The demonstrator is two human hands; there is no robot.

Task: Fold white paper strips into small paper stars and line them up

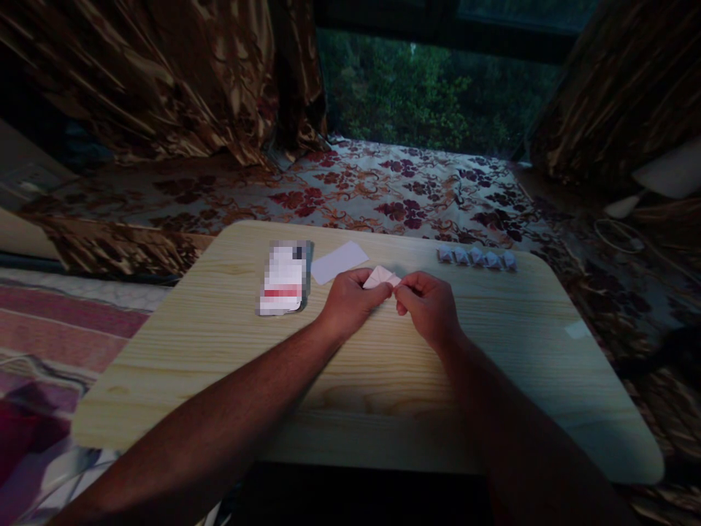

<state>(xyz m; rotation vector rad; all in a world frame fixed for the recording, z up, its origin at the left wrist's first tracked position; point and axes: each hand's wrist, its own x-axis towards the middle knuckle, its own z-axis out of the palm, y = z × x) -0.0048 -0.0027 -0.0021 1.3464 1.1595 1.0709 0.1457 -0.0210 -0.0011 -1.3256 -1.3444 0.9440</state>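
Observation:
Between my hands, over the middle of the wooden table (219, 365), is a small piece of folded white paper (379, 277) with crease lines. My left hand (351, 301) grips its left side, thumb on top. My right hand (428, 301) pinches its right corner between thumb and fingers. Just beyond my left hand lies a flat white paper strip (340, 261). Toward the back right edge, several small folded paper pieces (477, 257) sit in a row.
A blurred-out white packet or pad with a red band (282, 281) lies on the table's left. A pale scrap (577, 329) is near the right edge. Behind the table is a ledge with flowered cloth (377, 183), with curtains (219, 73) and a window beyond.

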